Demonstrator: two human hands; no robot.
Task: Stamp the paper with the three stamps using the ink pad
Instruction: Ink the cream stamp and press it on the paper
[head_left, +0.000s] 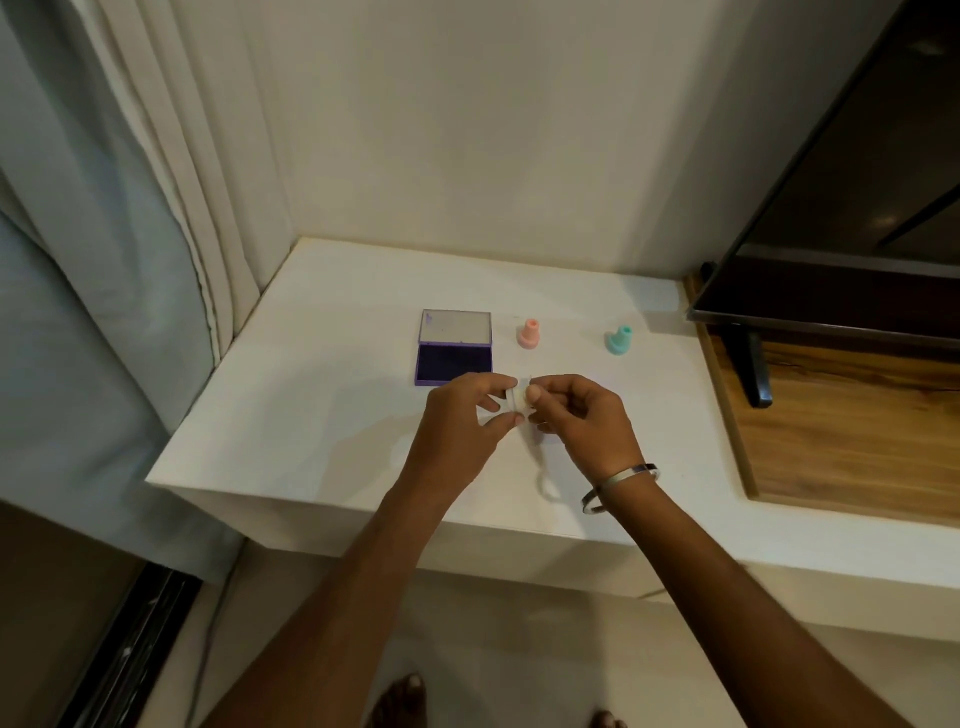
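Purple ink pad (454, 347) open; hands (524, 415) hide pale, perhaps white, stamp (519, 402).

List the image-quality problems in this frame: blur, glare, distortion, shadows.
Head view: wide-angle bending curves the curtain and TV edge; the left hand, right hand and pale stamp they pinch are soft; white-on-white hides any paper; soft shadows under the hands; faint reflections on the TV screen.
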